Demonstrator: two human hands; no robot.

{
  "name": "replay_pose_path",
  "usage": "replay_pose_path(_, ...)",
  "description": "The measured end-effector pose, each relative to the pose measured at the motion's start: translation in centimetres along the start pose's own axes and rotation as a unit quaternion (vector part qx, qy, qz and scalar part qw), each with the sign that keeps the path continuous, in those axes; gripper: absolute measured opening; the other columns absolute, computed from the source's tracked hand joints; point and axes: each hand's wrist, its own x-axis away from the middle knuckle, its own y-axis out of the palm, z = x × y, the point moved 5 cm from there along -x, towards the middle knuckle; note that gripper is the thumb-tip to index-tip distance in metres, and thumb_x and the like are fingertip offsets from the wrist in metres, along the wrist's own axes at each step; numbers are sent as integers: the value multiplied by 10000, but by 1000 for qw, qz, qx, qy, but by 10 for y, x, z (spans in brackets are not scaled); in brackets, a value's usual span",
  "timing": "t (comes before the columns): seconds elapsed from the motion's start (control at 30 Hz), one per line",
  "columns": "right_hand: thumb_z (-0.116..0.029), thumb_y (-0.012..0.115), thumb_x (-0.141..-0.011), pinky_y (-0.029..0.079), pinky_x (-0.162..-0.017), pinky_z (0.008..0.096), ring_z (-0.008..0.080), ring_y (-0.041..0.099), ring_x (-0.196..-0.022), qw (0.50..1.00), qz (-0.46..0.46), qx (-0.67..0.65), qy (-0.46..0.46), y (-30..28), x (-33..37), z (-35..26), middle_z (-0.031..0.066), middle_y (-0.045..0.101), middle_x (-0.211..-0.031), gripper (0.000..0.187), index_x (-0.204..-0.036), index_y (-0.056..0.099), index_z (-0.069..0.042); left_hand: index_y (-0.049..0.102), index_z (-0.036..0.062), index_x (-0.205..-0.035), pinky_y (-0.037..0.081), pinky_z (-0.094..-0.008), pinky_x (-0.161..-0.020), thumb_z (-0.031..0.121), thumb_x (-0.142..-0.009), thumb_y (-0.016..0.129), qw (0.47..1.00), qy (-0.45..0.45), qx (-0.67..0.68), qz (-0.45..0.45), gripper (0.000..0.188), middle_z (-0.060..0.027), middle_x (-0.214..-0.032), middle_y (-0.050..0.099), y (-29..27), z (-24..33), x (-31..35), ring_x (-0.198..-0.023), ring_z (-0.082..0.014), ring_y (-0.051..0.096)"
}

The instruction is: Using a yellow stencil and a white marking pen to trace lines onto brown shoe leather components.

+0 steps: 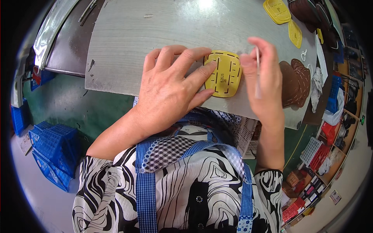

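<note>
As I look down past my patterned shirt (171, 194) and blue apron (146, 194), both on the near side of the template (223, 79), I have that yellow piece lying flat on the table (120, 58), between my two hands. Black dashes run around its rounded border and down its middle. My left hand (171, 79) is at the template's left side, fingers spread apart, with the tips of the thumb and index finger resting on it. Just right of the template, my right hand (267, 79) is clamped on a thin, pale stick (258, 73), somewhat blurred; I cannot tell whether that thumb touches the template's edge. Under the table, to the near right of the template, stands a pale crate (245, 136). Beyond my right hand, right of the template, sit brown pieces (297, 83) with dashed marks, and past them a crumpled cloth (317, 83). Farther off, ahead and right of the template, are more yellow templates (278, 11) and a dark bundle (305, 13). Well left of it, blue baskets (54, 147) stand on the floor (42, 101); far right of it are loaded shelves (342, 151).
</note>
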Motion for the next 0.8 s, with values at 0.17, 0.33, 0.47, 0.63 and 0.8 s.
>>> replay_pose_path(0.17,-237,635,-1038,512,-659,273,110,614,-740,939,-13,-322,121,-5,-2,2,59,658,-842,258,-1114,665,8,728,225,-1179,393,-431,-1008,332,-795,786,1000,-3,-17,-14,402,37,-1356,610,2,0,0,-1185,-259,530)
replay_pose_path(0.33,-206,621,-1033,528,-653,316,187,683,-704,974,-86,-207,23,21,-6,-21,98,699,-832,214,-983,704,-15,741,274,-1097,401,-439,-996,305,-802,786,1000,10,-8,-16,301,41,-1350,611,1,0,-1,-1171,-261,538)
replay_pose_path(0.47,-184,589,-1043,518,-637,348,248,675,-669,986,-55,-157,24,21,-13,-19,101,679,-771,217,-963,685,-7,740,285,-1099,403,-444,-1003,292,-808,787,999,17,-21,-18,295,45,-1354,607,3,-1,0,-1167,-257,538)
replay_pose_path(0.63,-188,580,-1052,496,-603,338,223,646,-625,994,1,-92,52,6,-1,-8,97,648,-716,219,-954,683,-22,736,294,-1132,388,-452,-1046,291,-809,792,999,19,-34,-15,327,42,-1345,608,3,2,-1,-1164,-251,538)
replay_pose_path(0.8,-180,567,-1062,477,-596,315,189,629,-624,991,19,-57,123,-8,31,-9,85,621,-700,226,-955,678,-15,735,286,-1141,363,-457,-1083,305,-824,786,999,19,-36,-19,322,36,-1339,605,3,1,-1,-1167,-245,535)
